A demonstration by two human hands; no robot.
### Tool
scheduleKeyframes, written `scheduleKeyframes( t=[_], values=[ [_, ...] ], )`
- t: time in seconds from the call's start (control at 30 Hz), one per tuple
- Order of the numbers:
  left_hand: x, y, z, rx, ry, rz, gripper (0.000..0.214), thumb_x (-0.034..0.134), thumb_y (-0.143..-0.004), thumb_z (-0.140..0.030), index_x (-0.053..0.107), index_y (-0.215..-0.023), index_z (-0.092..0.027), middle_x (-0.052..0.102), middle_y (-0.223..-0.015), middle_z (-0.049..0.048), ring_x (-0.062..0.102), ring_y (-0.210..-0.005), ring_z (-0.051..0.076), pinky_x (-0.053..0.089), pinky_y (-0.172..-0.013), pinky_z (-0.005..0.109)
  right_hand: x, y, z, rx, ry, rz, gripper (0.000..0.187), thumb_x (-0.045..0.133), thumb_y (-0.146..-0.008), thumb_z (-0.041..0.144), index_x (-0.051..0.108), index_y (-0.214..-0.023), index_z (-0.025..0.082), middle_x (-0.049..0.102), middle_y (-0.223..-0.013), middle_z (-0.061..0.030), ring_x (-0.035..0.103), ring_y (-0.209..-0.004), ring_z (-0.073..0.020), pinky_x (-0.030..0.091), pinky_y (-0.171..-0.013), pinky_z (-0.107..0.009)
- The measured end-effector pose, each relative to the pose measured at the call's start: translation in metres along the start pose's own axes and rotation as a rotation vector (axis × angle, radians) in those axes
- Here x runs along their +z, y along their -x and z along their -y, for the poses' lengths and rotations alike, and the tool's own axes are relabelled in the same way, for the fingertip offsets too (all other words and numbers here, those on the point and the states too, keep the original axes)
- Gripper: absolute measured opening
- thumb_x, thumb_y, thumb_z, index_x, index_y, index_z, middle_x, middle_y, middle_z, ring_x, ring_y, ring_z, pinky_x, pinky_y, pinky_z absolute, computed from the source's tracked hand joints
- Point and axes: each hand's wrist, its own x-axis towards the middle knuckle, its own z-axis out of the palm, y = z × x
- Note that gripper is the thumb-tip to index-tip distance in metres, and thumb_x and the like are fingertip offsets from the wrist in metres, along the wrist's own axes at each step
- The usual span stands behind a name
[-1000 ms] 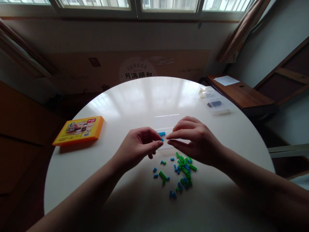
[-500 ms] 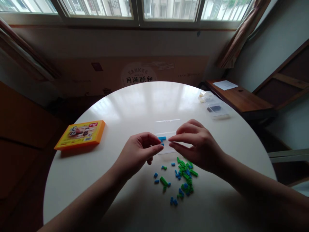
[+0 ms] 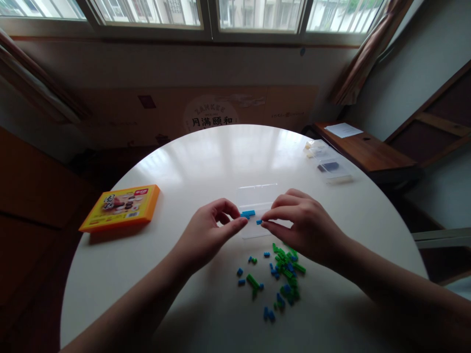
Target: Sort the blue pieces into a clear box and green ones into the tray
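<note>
Coming into view, a small blue brick (image 3: 259,222) is being pinched by your right hand (image 3: 303,218), at four o'clock from the blue strip (image 3: 248,213) your left hand (image 3: 209,230) is gripping; both pieces are sitting apart, loose bricks (image 3: 284,261) lying at six o'clock.

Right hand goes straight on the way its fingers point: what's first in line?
Likely the left hand's thumb tip or the blue piece at its fingers, with the small blue brick at the right hand's fingertips leading. Depth is unclear from one view.
</note>
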Motion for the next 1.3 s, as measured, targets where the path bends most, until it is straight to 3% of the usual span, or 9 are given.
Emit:
scheduleKeyframes(
  t=[0.07,0.13,0.43,0.77,1.3],
  values=[
    [-0.008,-0.005,0.005,-0.001,-0.168,-0.089,0.033,0.064,-0.079,-0.051,0.065,-0.083,-0.018,0.066,-0.081,0.0033,0.058,-0.069,0.016,0.047,-0.059,0.028,0.001,-0.001,-0.007,0.083,0.057,0.056,0.010,0.068,-0.086,0.026,0.077,-0.090,0.024,0.072,-0.085,-0.0021,0.057,-0.080,-0.0179,0.044,-0.071,-0.032],
    [-0.013,-0.008,0.010,-0.012,-0.305,-0.100,0.037,0.061,-0.079,-0.055,0.066,-0.089,-0.019,0.067,-0.088,0.0050,0.060,-0.074,0.020,0.049,-0.064,0.032,0.003,-0.003,-0.013,0.137,0.100,0.107,0.009,0.068,-0.085,0.027,0.077,-0.088,0.025,0.072,-0.084,-0.0014,0.058,-0.080,-0.0181,0.044,-0.072,-0.032],
    [-0.006,-0.005,0.013,0.037,-0.554,0.073,0.060,0.060,-0.078,-0.061,0.063,-0.120,-0.019,0.064,-0.120,0.0117,0.056,-0.112,0.031,0.048,-0.093,0.044,0.018,-0.012,-0.016,0.148,0.203,0.228,0.012,0.066,-0.086,0.029,0.078,-0.086,0.027,0.073,-0.083,-0.0011,0.059,-0.079,-0.0187,0.043,-0.074,-0.034],
    [-0.002,-0.006,0.014,0.057,-0.603,0.107,0.065,0.062,-0.077,-0.061,0.060,-0.127,-0.020,0.059,-0.127,0.0107,0.050,-0.119,0.031,0.042,-0.102,0.046,0.016,-0.006,-0.016,0.077,0.173,0.200,0.014,0.064,-0.089,0.028,0.077,-0.092,0.030,0.067,-0.085,-0.0028,0.056,-0.080,-0.0175,0.041,-0.069,-0.030],
    [-0.004,-0.007,0.015,0.074,-0.572,0.098,0.059,0.062,-0.077,-0.059,0.062,-0.124,-0.023,0.060,-0.125,0.0108,0.051,-0.117,0.033,0.044,-0.099,0.048,0.016,-0.009,-0.014,0.082,0.166,0.245,0.017,0.060,-0.091,0.025,0.076,-0.093,0.028,0.067,-0.079,-0.0022,0.055,-0.076,-0.0165,0.038,-0.066,-0.029]
  ],
)
